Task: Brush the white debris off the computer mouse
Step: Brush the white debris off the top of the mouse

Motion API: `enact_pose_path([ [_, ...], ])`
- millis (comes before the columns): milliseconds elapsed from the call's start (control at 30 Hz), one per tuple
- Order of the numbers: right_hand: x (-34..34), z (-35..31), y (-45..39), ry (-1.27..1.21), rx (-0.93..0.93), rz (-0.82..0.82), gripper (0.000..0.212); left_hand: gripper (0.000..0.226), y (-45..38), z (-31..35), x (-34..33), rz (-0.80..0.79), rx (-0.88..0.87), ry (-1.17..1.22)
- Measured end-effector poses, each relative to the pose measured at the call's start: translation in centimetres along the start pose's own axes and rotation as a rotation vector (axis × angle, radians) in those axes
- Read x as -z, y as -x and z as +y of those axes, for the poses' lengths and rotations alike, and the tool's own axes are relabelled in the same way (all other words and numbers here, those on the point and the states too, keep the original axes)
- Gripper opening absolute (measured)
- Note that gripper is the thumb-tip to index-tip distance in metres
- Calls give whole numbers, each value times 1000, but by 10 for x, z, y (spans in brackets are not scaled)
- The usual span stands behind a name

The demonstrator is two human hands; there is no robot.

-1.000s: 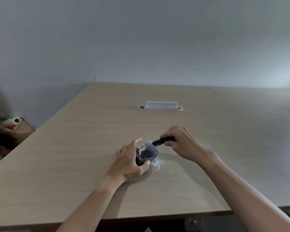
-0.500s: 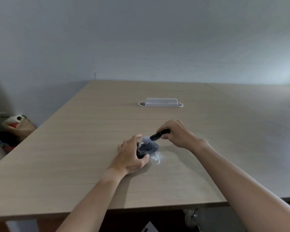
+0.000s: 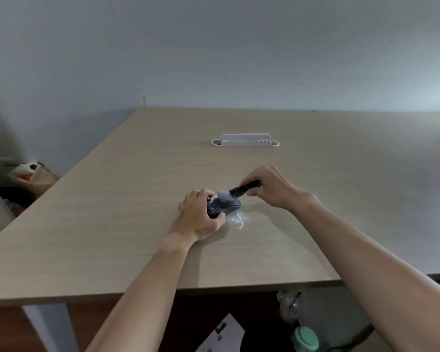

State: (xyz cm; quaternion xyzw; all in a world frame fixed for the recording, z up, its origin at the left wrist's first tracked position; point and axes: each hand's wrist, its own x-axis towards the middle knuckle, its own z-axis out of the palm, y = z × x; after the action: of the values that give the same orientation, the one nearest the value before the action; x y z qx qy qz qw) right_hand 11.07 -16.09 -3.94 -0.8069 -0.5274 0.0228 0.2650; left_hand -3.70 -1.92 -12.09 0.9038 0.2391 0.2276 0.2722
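Observation:
A dark computer mouse point(image 3: 224, 207) lies on the wooden table point(image 3: 112, 224), tipped slightly. My left hand point(image 3: 198, 214) grips it from the left side and covers that half. White specks cling to its upper left edge, and a small pile of white debris point(image 3: 236, 221) lies on the table just to its right. My right hand point(image 3: 269, 189) holds a small brush point(image 3: 239, 191) by its black handle. The pale bristle head rests on top of the mouse.
A grey cable outlet box point(image 3: 245, 141) is set into the table farther back. The table's front edge runs below my forearms. Under it I see a bottle with a green cap point(image 3: 304, 337) and some paper point(image 3: 221, 334). A brown bag point(image 3: 33, 176) sits on the floor at the left.
The view has tilted down and both hands sit higher in the frame. My left hand has closed more over the mouse, and the brush head has shifted slightly left across its top.

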Motion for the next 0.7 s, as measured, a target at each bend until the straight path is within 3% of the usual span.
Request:
enact_pose_path([
  [133,11,4,2,36,-1,-46,28,52,-1,0,0,-19,-14,-6],
  [300,14,2,-4,23,68,88,19,51,0,-1,1,-18,-38,-21],
  [400,3,3,-2,131,136,2,12,53,-1,-1,2,-33,-24,-24],
  [500,5,9,2,155,137,-57,21,55,-1,-2,3,-54,-29,-33],
  [700,13,12,0,32,108,96,22,40,-16,-5,13,-157,-11,31],
])
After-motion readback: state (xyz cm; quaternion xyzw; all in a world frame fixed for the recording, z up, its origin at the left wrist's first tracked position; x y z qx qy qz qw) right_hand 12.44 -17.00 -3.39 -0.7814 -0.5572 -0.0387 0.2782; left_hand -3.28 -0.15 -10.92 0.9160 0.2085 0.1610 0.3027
